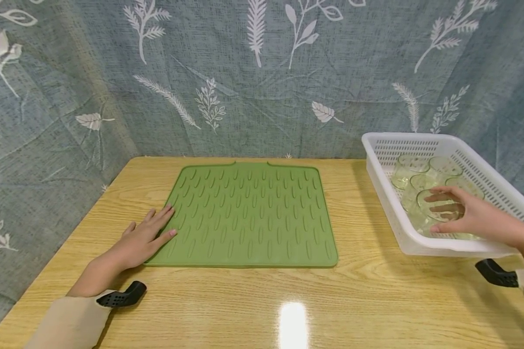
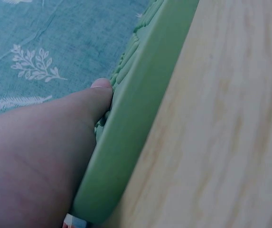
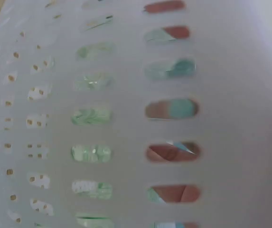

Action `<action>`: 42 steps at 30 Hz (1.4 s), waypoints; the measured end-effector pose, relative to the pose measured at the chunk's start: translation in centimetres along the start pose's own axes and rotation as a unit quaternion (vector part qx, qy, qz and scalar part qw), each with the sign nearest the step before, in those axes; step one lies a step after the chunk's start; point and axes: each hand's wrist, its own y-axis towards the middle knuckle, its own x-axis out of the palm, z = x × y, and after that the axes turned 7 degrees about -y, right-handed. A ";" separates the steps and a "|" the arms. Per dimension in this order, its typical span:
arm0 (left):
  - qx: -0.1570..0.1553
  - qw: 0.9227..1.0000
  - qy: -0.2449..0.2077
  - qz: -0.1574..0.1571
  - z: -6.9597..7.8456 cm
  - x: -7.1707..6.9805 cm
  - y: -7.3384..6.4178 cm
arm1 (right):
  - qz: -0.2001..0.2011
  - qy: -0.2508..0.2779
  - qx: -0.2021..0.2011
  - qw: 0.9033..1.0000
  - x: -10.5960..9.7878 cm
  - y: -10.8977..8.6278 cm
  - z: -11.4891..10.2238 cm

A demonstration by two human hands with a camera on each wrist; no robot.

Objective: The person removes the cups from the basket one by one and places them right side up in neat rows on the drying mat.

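Observation:
A green drying mat (image 1: 249, 218) with raised ridges lies on the wooden table. The left hand (image 1: 141, 240) rests on its left edge with fingers spread; in the left wrist view the thumb (image 2: 90, 99) lies along the mat's rim. To the right, several clear greenish drinking glasses (image 1: 408, 172) stand in a white plastic basket (image 1: 386, 194). The right hand (image 1: 476, 213) reaches over the basket's near side, thumb and fingers parted and bent about the rim of a front glass (image 1: 423, 215). A firm hold cannot be made out. In the right wrist view, the slotted basket wall (image 3: 126, 133) hides most of that hand.
A blue-grey cloth (image 1: 244, 111) with white leaf prints hangs behind and left of the table (image 1: 227, 305). The basket's raised wall stands between the mat and the glasses. Black wrist mounts (image 1: 124, 294) sit below both hands.

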 end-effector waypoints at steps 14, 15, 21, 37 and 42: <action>0.002 1.000 -0.006 0.001 0.3 -0.1 0.0 | 0.036 0.071 -0.029 0.996 -0.1 -0.3 -0.1; 0.003 1.000 -0.006 0.001 0.3 -0.1 0.0 | 0.040 0.077 -0.032 0.996 -0.2 -0.3 0.0; 0.002 1.000 -0.003 0.001 0.2 -0.1 -0.1 | 0.057 0.102 -0.039 0.992 -0.3 -0.4 -0.2; 0.003 1.000 -0.009 0.002 0.3 -0.1 -0.1 | 0.167 0.211 -0.015 0.963 0.4 0.1 -4.0; 0.002 1.000 -0.013 0.001 0.3 -0.1 -0.1 | 0.192 0.264 -0.019 0.945 0.4 0.2 -5.0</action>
